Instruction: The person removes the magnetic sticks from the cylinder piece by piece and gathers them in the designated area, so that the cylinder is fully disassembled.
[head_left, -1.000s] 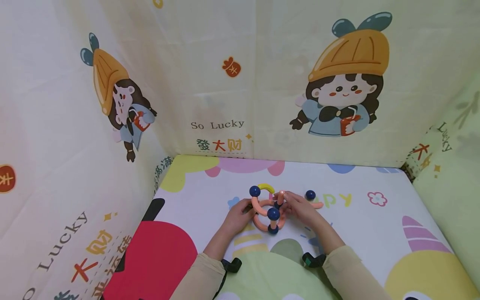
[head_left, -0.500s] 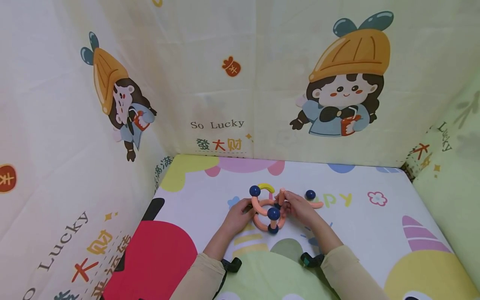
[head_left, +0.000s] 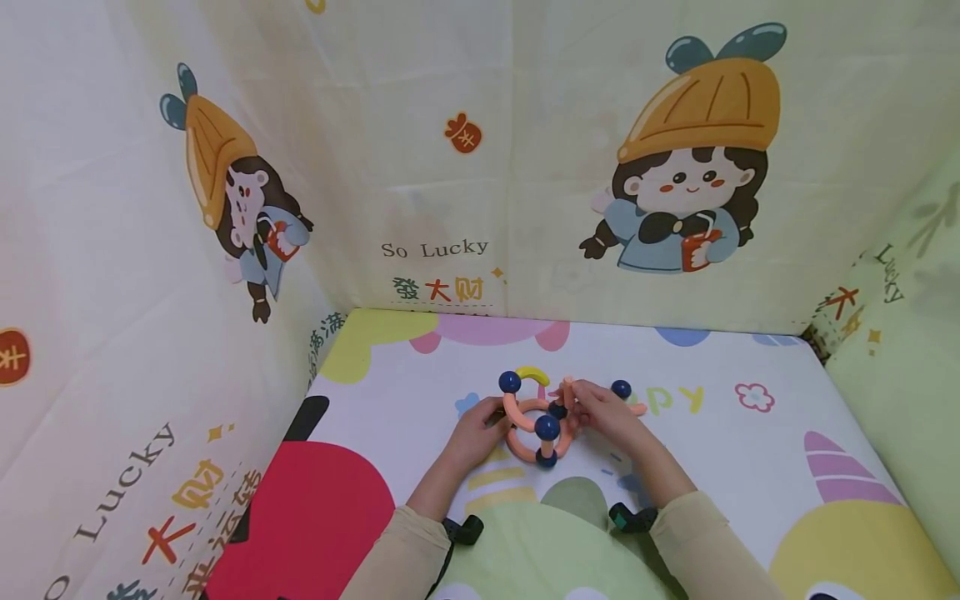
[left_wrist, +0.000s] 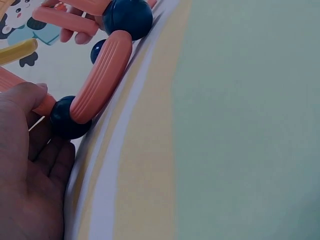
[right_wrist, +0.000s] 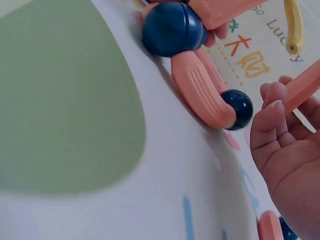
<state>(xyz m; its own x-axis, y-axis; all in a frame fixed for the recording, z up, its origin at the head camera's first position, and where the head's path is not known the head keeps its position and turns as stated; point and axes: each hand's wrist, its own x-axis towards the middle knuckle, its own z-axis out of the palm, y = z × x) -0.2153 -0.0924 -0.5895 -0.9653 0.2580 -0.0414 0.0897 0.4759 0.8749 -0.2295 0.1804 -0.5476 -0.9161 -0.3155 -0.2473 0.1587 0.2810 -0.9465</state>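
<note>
Rod (right_wrist: 306, 86), right grip (right_wrist: 294, 157) (table edges (head_left: 615, 328) distant)

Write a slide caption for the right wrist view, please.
Right hand holding a pink rod beside joined pink rods and dark blue balls.

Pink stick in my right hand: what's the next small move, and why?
Probably ease the stick onto the ball beside it: in the right wrist view, the right hand pinches the stick clear of that ball, whose top looks bare, while the left hand holds the ring.
</note>
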